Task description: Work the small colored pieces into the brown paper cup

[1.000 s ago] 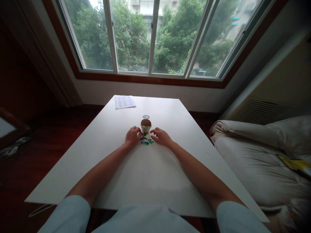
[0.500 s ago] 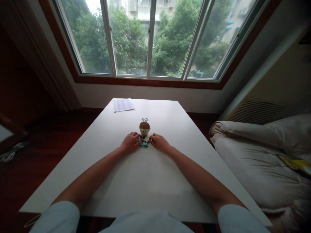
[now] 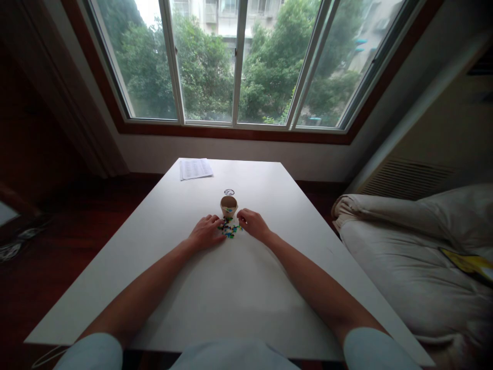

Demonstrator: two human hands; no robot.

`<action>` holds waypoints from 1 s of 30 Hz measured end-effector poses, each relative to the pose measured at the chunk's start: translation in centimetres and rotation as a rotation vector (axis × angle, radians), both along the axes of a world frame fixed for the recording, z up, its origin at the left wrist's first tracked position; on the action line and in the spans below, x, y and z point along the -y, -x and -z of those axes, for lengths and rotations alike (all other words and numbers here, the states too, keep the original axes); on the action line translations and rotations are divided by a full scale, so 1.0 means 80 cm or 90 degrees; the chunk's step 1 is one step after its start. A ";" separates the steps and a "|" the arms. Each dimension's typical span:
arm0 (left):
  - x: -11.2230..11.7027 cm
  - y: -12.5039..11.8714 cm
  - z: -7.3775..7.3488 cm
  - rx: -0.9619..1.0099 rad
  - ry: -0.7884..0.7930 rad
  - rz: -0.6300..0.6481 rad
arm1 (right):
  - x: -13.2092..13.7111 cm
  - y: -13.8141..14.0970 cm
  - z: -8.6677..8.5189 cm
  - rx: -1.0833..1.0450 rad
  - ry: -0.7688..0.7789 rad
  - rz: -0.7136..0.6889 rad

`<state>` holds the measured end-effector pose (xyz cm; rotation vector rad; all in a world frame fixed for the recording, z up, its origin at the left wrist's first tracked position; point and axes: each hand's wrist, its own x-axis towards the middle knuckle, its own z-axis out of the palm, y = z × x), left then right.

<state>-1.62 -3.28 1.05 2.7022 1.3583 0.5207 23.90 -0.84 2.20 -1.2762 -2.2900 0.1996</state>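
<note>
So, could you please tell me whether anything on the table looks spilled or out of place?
Perhaps the small coloured pieces: they lie scattered on the white table before the upright cup, which could suggest a spill.

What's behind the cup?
A small round dark-rimmed item lies behind the cup on the white table; papers lie farther back, left. The cup's body hides the table right behind it.

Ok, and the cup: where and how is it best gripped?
Probably by the upper wall, just under the rim, from the right: the cup stands upright and looks wider at its open mouth than its base, and the right hand is close by. The near side has pieces in front.
</note>
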 end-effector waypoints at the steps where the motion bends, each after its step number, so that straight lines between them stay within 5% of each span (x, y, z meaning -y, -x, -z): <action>1: 0.000 -0.001 0.000 -0.005 -0.003 0.001 | 0.000 0.001 -0.005 -0.029 -0.024 0.002; 7: -0.007 0.000 0.007 -0.006 -0.020 0.004 | -0.006 0.029 -0.029 -0.119 -0.121 0.016; 19: -0.011 0.003 0.005 -0.081 -0.040 0.066 | -0.027 0.071 -0.041 -0.021 -0.166 0.074; 30: -0.014 0.002 0.010 -0.073 -0.094 0.090 | -0.037 0.059 0.008 -0.137 -0.324 0.077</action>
